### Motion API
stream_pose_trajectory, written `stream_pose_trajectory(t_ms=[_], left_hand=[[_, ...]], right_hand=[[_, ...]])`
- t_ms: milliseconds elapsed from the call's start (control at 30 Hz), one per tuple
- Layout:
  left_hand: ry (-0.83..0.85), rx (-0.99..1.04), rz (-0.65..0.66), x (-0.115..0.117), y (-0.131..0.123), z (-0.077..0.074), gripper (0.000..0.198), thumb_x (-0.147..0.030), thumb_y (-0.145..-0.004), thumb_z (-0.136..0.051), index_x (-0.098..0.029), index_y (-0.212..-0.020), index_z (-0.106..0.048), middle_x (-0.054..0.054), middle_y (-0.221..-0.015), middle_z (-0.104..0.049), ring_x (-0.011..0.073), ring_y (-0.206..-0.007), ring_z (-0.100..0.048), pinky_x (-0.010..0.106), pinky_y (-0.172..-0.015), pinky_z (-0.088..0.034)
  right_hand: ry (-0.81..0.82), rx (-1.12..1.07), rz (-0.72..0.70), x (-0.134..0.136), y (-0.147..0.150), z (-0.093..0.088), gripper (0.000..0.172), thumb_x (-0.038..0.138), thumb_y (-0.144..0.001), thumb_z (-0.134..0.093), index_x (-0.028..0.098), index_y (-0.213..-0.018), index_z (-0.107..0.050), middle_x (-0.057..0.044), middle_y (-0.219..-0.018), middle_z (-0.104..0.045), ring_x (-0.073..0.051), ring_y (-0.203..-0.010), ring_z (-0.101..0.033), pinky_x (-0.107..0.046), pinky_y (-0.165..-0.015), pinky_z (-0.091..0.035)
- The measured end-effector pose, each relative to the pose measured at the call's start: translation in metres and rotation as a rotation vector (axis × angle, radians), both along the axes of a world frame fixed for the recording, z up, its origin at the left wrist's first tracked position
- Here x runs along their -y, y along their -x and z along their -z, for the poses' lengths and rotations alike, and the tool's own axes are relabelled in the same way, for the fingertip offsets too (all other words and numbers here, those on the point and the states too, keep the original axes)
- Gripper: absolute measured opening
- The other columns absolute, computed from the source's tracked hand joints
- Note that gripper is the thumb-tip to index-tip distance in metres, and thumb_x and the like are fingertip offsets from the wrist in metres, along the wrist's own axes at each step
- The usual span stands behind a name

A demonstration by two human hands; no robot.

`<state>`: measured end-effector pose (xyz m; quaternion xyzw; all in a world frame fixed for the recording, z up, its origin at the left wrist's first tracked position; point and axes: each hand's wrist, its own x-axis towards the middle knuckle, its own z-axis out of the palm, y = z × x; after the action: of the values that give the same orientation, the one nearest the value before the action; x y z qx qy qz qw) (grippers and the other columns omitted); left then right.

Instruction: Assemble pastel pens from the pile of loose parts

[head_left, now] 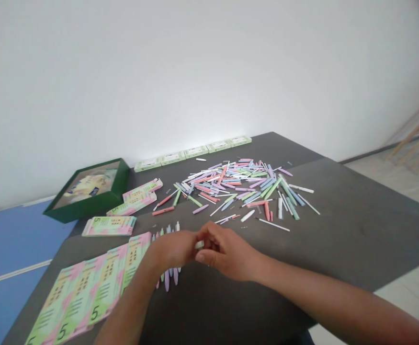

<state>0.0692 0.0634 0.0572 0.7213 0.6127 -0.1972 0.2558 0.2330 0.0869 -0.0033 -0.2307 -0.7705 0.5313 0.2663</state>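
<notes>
My left hand (173, 249) and my right hand (227, 251) meet above the dark table, their fingertips closed around a small white pen part (199, 245). Most of that part is hidden by my fingers. Under my left hand lies a row of assembled pastel pens (168, 280), partly covered by the hand and wrist. Beyond my hands spreads a loose heap of pastel pen barrels, caps and refills (231, 184). Left of my left forearm lie pink-and-green printed pen packs (87, 292), side by side.
More printed packs (109, 225) lie at the table's left side, next to an open green box (87, 189). Several pale green boxes (191, 152) line the far edge by the white wall. A blue surface (11, 244) lies left of the table, and wooden slats (415, 139) stand at the far right.
</notes>
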Motion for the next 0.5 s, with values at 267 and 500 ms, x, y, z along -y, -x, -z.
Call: stream_pose_trajectory(t_ms=[267, 500], left_hand=[[0.013, 0.103, 0.002, -0.011, 0.019, -0.002, 0.063, -0.047, -0.083, -0.048, -0.013, -0.136, -0.039, 0.014, -0.13, -0.054, 0.0275, -0.11, -0.055, 0.03, -0.085, -0.044], [-0.012, 0.241, -0.013, -0.005, 0.053, -0.001, 0.092, -0.063, -0.085, -0.037, -0.004, -0.146, -0.002, 0.02, -0.136, -0.046, 0.0295, -0.121, -0.046, 0.031, -0.089, -0.041]], right_hand=[[0.675, -0.302, 0.046, -0.025, 0.032, 0.045, 0.017, 0.027, -0.075, -0.061, 0.019, -0.074, -0.045, 0.007, -0.05, -0.05, -0.007, -0.041, -0.043, -0.019, -0.042, -0.03], [1.252, -0.482, -0.14, -0.045, 0.017, 0.064, 0.022, 0.021, -0.07, -0.069, 0.016, -0.087, -0.055, 0.002, -0.063, -0.06, -0.008, -0.054, -0.054, -0.019, -0.053, -0.039]])
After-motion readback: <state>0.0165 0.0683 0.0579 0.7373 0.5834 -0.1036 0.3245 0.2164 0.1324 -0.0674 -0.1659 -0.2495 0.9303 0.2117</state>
